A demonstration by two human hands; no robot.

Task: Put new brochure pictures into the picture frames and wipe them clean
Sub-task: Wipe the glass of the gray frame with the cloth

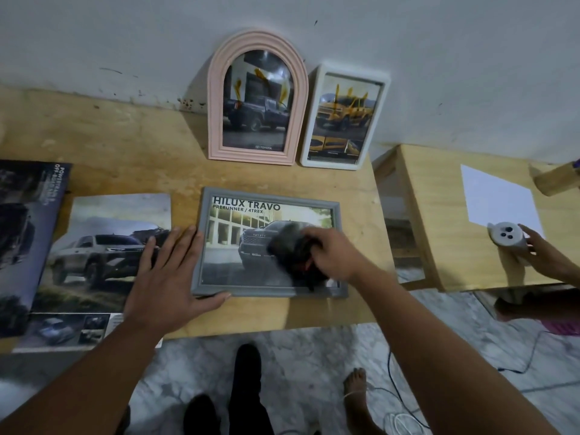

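Note:
A grey picture frame (219, 287) lies flat on the wooden table (125, 146), holding a truck brochure picture titled "HILUX TRAVO". My left hand (166, 274) rests flat, fingers spread, against the frame's left edge and bottom left corner. My right hand (332, 252) presses a dark cloth (288, 246) onto the glass at the frame's right half. A pink arched frame (216, 120) and a white rectangular frame (378, 120) lean on the wall behind, both with truck pictures and yellow smears on the glass.
Loose brochure pages (103, 246) and a dark brochure (28, 215) lie at the table's left. A second wooden table (445, 221) at the right holds white paper (499, 199). Another person's hand (546, 255) there holds a white round object (507, 235). Cables (527, 368) lie on the floor.

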